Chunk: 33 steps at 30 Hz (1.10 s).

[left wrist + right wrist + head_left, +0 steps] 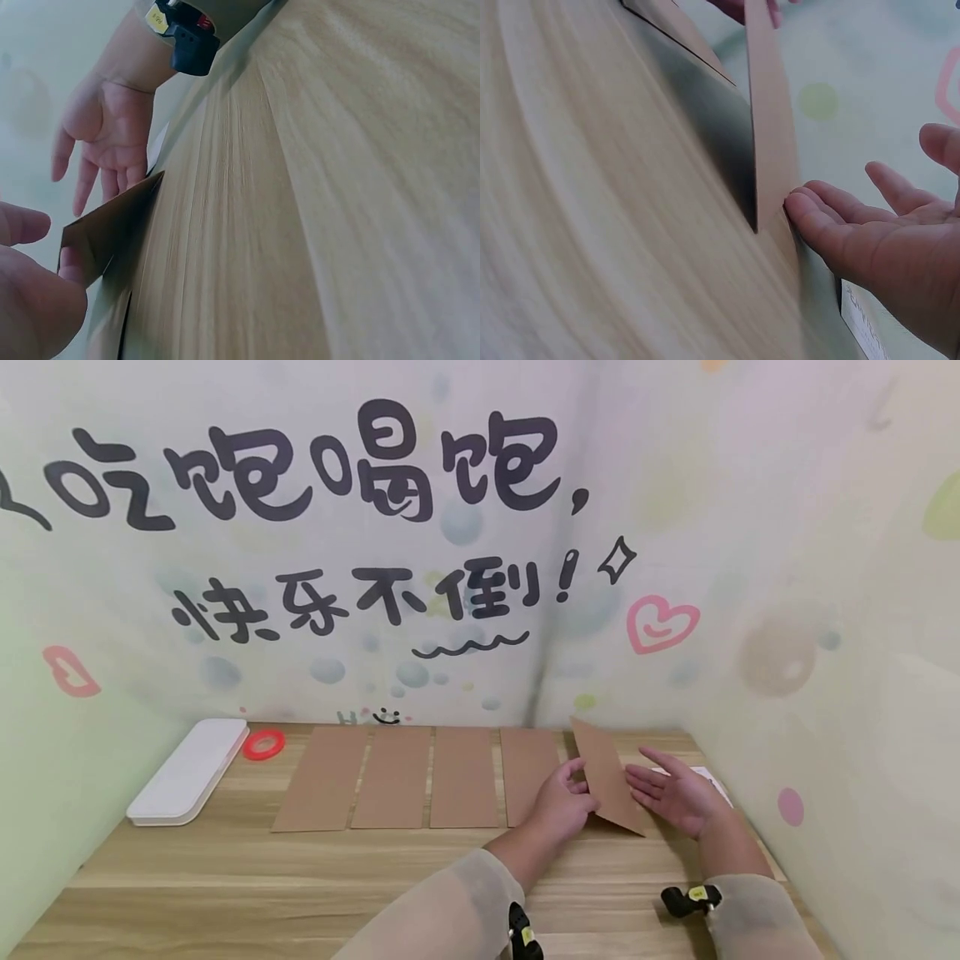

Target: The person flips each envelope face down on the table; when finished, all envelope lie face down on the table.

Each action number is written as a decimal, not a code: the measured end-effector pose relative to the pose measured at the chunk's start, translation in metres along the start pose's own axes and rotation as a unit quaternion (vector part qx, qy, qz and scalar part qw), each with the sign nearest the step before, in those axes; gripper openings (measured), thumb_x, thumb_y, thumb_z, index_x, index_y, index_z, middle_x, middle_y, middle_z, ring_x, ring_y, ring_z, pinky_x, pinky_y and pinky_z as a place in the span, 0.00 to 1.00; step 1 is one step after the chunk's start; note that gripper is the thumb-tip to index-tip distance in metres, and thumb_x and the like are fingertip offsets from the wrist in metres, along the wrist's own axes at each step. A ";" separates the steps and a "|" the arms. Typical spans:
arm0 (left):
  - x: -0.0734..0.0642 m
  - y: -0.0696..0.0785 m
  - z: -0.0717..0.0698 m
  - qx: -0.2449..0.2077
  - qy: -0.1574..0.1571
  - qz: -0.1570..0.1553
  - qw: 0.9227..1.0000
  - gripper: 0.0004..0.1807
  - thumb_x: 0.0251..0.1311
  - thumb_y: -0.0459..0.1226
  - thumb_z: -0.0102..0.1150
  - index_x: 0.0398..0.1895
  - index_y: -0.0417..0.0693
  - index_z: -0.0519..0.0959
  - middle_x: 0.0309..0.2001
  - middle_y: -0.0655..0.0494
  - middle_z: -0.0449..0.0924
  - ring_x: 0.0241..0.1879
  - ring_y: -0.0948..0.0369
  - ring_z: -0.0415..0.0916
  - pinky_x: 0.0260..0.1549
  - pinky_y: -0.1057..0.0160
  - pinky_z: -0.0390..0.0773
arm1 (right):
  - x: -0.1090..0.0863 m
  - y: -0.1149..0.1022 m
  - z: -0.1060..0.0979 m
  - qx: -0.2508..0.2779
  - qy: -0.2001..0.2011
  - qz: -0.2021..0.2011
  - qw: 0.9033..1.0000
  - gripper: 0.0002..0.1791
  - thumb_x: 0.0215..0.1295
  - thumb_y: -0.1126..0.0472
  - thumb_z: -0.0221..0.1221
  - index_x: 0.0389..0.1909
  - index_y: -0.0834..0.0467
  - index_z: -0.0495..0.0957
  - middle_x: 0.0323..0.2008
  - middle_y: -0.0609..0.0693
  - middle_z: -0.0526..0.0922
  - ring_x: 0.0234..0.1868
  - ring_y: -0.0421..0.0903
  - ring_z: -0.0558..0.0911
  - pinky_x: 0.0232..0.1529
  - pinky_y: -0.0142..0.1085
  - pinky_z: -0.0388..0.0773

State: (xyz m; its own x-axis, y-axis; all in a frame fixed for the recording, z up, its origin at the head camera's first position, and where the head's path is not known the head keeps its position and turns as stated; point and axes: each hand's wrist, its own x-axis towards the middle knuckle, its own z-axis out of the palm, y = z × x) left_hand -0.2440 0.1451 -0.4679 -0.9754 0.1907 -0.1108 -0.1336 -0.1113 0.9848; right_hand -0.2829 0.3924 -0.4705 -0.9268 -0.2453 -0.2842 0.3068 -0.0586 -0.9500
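Observation:
A thin rectangle of brown cardboard (606, 777) stands tilted at the right end of a row, its left side lifted and its right edge low at the table. My left hand (564, 802) grips its raised left side; in the right wrist view fingers of that hand show on both sides of the card (772, 120). To the right, my right hand (686, 795) is held palm toward the card, fingers extended and thumb apart. Its fingertips (799, 202) are at the card's lower right edge; whether they touch it I cannot tell.
Several more cardboard rectangles (464, 777) lie flat side by side on the wooden table (300, 893). A white case (187, 772) and a red tape roll (264, 745) lie at left. A white printed paper (712, 777) is partly hidden behind my right hand. Walls enclose the table's back and sides.

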 end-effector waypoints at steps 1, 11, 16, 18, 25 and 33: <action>0.000 0.000 0.000 0.000 0.000 -0.002 1.000 0.41 0.58 0.22 0.66 0.77 0.46 0.71 0.67 0.42 0.81 0.64 0.51 0.80 0.54 0.59 0.86 | 0.000 0.000 -0.001 0.005 0.002 -0.001 1.000 0.39 0.88 0.40 0.38 0.89 0.48 0.38 0.86 0.69 0.45 0.79 0.49 0.68 0.76 0.39 0.74; -0.001 -0.003 -0.005 0.016 -0.017 -0.007 1.000 0.41 0.60 0.26 0.67 0.79 0.40 0.67 0.79 0.36 0.68 0.78 0.39 0.66 0.77 0.42 0.69 | 0.000 0.000 -0.006 0.002 0.013 -0.002 1.000 0.39 0.88 0.39 0.38 0.88 0.49 0.38 0.86 0.69 0.45 0.79 0.50 0.69 0.75 0.39 0.75; -0.002 -0.006 -0.011 0.021 -0.022 -0.005 1.000 0.40 0.60 0.28 0.68 0.78 0.42 0.69 0.79 0.36 0.67 0.79 0.38 0.64 0.78 0.41 0.68 | 0.004 0.000 -0.003 -0.028 0.019 -0.007 0.999 0.43 0.87 0.37 0.37 0.88 0.54 0.35 0.86 0.69 0.47 0.86 0.59 0.54 0.79 0.40 0.71; -0.003 -0.006 -0.017 0.021 -0.020 -0.005 1.000 0.40 0.60 0.29 0.68 0.78 0.44 0.69 0.79 0.39 0.67 0.80 0.40 0.64 0.75 0.42 0.72 | 0.005 0.000 -0.001 -0.042 0.019 -0.014 0.999 0.43 0.87 0.37 0.37 0.88 0.57 0.35 0.85 0.69 0.48 0.87 0.62 0.51 0.80 0.41 0.69; -0.010 0.002 -0.058 0.019 -0.028 0.013 0.999 0.37 0.64 0.32 0.64 0.78 0.46 0.69 0.79 0.45 0.68 0.71 0.47 0.74 0.67 0.48 0.80 | -0.003 -0.011 0.024 -0.105 0.003 -0.050 0.993 0.44 0.88 0.37 0.36 0.87 0.63 0.40 0.84 0.72 0.51 0.83 0.59 0.64 0.83 0.46 0.65; -0.013 0.018 -0.114 0.035 -0.020 0.031 0.999 0.30 0.70 0.37 0.61 0.75 0.44 0.72 0.75 0.48 0.74 0.60 0.51 0.80 0.57 0.55 0.82 | 0.001 -0.019 0.072 -0.109 -0.008 -0.079 0.991 0.40 0.88 0.40 0.42 0.84 0.65 0.51 0.77 0.68 0.69 0.67 0.44 0.82 0.73 0.42 0.78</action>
State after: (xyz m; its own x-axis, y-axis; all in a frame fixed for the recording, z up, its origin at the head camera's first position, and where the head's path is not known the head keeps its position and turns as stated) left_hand -0.2535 0.0295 -0.4643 -0.9734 0.2246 -0.0458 -0.0597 -0.0556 0.9967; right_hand -0.2743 0.3239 -0.4439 -0.9552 -0.2661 -0.1297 0.1030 0.1117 -0.9884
